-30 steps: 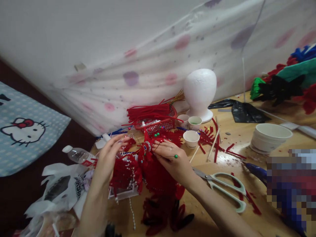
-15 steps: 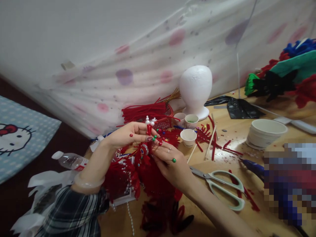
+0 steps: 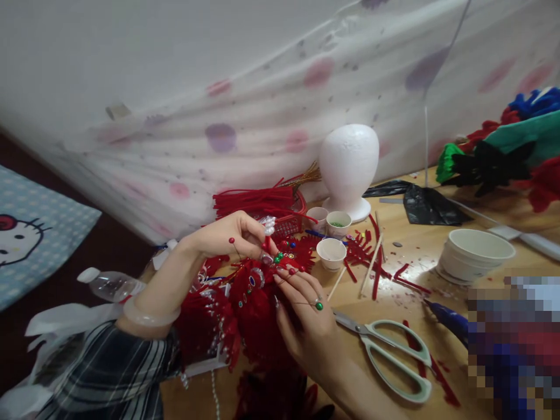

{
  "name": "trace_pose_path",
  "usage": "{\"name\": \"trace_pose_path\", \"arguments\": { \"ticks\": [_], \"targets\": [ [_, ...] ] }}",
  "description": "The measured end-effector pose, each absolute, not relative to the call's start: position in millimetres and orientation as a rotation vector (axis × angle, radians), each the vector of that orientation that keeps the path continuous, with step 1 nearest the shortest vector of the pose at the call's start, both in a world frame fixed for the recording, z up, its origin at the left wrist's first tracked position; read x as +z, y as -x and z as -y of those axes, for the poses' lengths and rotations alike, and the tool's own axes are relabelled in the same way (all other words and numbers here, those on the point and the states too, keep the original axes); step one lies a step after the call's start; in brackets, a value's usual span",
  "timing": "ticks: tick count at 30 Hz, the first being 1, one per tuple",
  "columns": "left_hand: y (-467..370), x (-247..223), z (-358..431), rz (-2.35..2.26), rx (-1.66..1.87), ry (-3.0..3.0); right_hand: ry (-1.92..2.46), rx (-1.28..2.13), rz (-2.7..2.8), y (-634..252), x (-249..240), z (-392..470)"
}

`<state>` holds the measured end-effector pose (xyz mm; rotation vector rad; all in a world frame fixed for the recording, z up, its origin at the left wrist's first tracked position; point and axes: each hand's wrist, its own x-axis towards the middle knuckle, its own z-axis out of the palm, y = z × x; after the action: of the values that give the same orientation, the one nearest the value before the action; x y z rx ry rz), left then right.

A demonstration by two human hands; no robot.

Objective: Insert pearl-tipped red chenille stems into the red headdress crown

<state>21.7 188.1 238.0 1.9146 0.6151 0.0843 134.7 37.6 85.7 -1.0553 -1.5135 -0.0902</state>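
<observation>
A red fuzzy ornament [image 3: 258, 329] with beads, rhinestones and a blue-centred gem sits between my hands. My left hand [image 3: 231, 236] is closed, fingers bent around a red piece topped with white pearl beads [image 3: 270, 226]. Just below those fingertips are shiny green beads [image 3: 279, 257]. My right hand [image 3: 306, 315] grips the ornament from the right side, its fingertips near the green beads. A green bead on a wire [image 3: 319, 305] stands out over the back of that hand, and a red bead on a wire [image 3: 231, 240] over my left hand. Their lower ends are hard to make out.
Scissors [image 3: 385, 350] lie right of my right forearm, with a blue glue gun [image 3: 446, 321] beyond. Small cups [image 3: 331, 254], a red basket [image 3: 291, 224] of red stems and a white foam head [image 3: 350, 169] stand behind. A plastic bottle [image 3: 114, 284] is at left.
The view has shifted slightly. My left fingers have curled from stretched out to bent around the pearl-topped piece, which has tilted. My right hand has moved slightly lower, still on the ornament.
</observation>
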Motion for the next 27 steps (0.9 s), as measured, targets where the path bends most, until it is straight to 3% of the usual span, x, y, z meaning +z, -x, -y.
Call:
{"name": "trace_pose_path", "arguments": {
  "ticks": [27],
  "targets": [
    [-20.3, 244.4, -179.3, -0.548, 0.035, -2.139, 0.990, -0.170, 1.601, -135.0, 89.6, -43.5]
  ]
}}
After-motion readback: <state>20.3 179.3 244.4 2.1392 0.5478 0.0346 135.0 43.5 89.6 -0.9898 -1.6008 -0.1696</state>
